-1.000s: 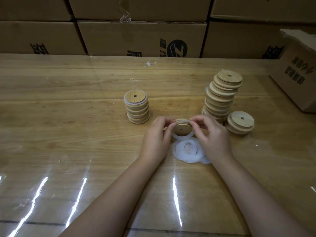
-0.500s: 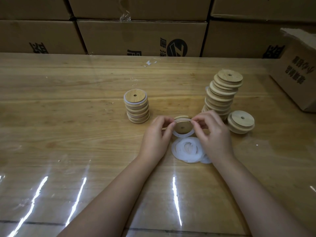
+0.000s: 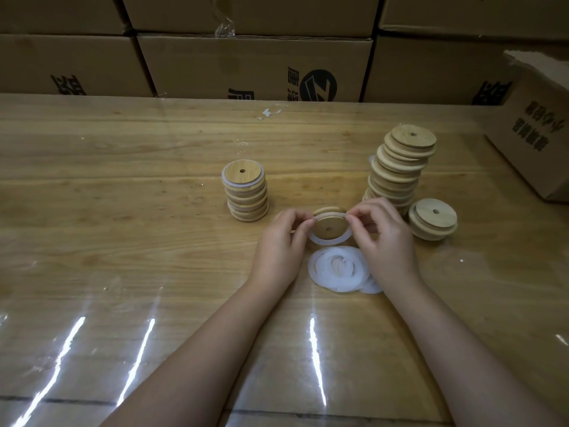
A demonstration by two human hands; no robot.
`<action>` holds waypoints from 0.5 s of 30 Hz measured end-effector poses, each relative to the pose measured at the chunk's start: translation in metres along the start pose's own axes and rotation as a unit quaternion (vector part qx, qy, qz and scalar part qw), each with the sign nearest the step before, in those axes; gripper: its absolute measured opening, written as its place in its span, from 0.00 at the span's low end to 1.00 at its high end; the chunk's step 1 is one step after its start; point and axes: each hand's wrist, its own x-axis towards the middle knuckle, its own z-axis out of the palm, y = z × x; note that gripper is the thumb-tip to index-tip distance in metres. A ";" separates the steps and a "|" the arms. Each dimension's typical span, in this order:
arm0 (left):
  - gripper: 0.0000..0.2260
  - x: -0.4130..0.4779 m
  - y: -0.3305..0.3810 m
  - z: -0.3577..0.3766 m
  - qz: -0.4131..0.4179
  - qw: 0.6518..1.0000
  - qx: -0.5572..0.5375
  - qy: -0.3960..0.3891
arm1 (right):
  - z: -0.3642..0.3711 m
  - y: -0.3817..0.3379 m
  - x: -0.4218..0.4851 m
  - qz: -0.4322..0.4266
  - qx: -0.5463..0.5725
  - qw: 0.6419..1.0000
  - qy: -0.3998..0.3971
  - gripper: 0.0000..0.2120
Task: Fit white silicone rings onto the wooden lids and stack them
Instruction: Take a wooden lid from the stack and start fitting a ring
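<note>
Mid-batch at the table (image 3: 123, 241): my left hand (image 3: 281, 241) and right hand (image 3: 385, 238) each pinch the white silicone ring (image 3: 331, 241) against opposite edges of one wooden lid (image 3: 328, 226), held tilted toward me just above the loose rings (image 3: 338, 272). The ring is only partly seated, its near arc sagging below the lid. A short finished stack (image 3: 245, 192), its top lid ringed in white, stands to the left. The taller leaning stack (image 3: 400, 167) and the low pile (image 3: 432, 218) beside it show no rings on their tops, so most of the job seems to lie ahead. Compared with a second ago, my hands sit in almost the same spot. The ring's far edge now reads as a white line across the lid's top, and both stacks and the loose rings have not moved.
</note>
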 end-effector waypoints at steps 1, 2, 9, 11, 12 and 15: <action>0.02 0.000 0.000 0.000 -0.003 1.000 -0.001 0.001 | 0.000 0.001 0.000 0.006 0.004 1.000 -0.001 0.01; 0.02 0.000 -0.001 0.000 -0.005 1.000 -0.003 0.002 | 0.000 0.001 0.000 0.012 0.009 1.000 -0.003 0.01; 0.01 0.000 -0.003 0.001 0.001 1.000 0.006 0.003 | 0.000 0.004 0.001 0.051 0.031 0.998 -0.014 0.01; 0.01 0.000 -0.002 0.002 0.009 1.000 0.014 0.003 | -0.001 0.004 0.002 0.055 0.031 0.998 -0.018 0.01; 0.01 0.000 -0.002 0.002 0.012 1.000 0.018 0.003 | -0.001 0.004 0.002 0.056 0.033 0.998 -0.020 0.01; 0.01 0.000 -0.002 0.002 0.013 1.000 0.024 0.002 | -0.001 0.005 0.002 0.065 0.048 0.996 -0.029 0.01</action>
